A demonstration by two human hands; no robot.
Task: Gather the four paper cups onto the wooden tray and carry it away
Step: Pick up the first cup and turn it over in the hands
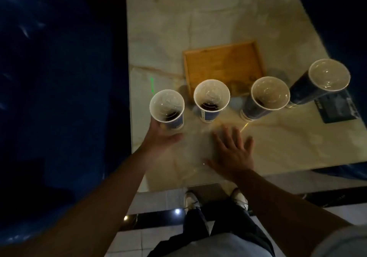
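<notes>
Standing at the near end of a pale marble table (pixel 218 18), the person looks down on four paper cups lined up in a row just nearer than the wooden tray (pixel 222 68). The tray lies flat on the table with nothing on it, and serves as the marker for all else. The first cup (pixel 166 105) stands off the tray's near left corner, close to the table's left edge; the left hand (pixel 160 137) is at its base, the thumb spread out along the near side, though the cup hides the fingers and whether they curl round it cannot be told. The second cup (pixel 211 99) stands against the tray's near rim, toward its left end, with dark liquid showing in the bottom. The third cup (pixel 269 96) stands off the tray's near right corner. The fourth cup (pixel 328 76) stands well to the right of the tray, beside a dark flat card (pixel 335 107) that lies on the table. The right hand (pixel 232 153) is nearer than the tray and the row, palm down over the marble with its fingers straight and spread, holding nothing. Beneath the table edge show white shoes (pixel 190 199) on a tiled floor (pixel 151 199).
</notes>
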